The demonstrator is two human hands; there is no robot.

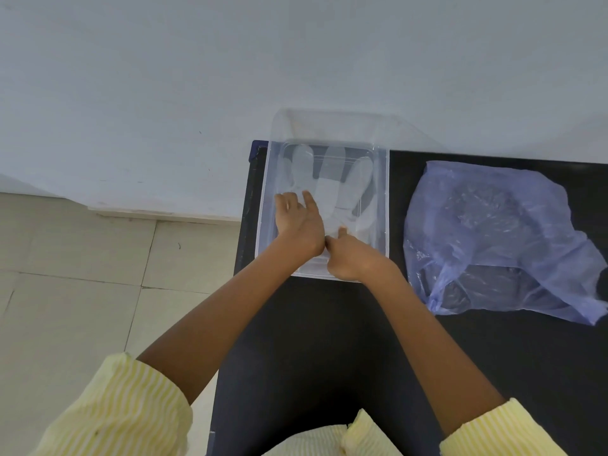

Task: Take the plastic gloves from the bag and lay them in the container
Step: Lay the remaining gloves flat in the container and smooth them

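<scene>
Fingers spread, your left hand (297,222) presses flat on the clear plastic glove (332,189) lying inside the transparent container (383,199). Beside it, your right hand (350,258) pinches the glove's cuff. Right of both lies the blue bag (493,238).

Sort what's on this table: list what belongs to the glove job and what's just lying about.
Part of the job:
- clear rectangular plastic container
- thin translucent plastic gloves lying flat inside it
- crumpled blue-purple plastic bag, right of the container
- left hand and right hand, both pressing in the container

Just there:
- black table top; nothing else lies on it
</scene>
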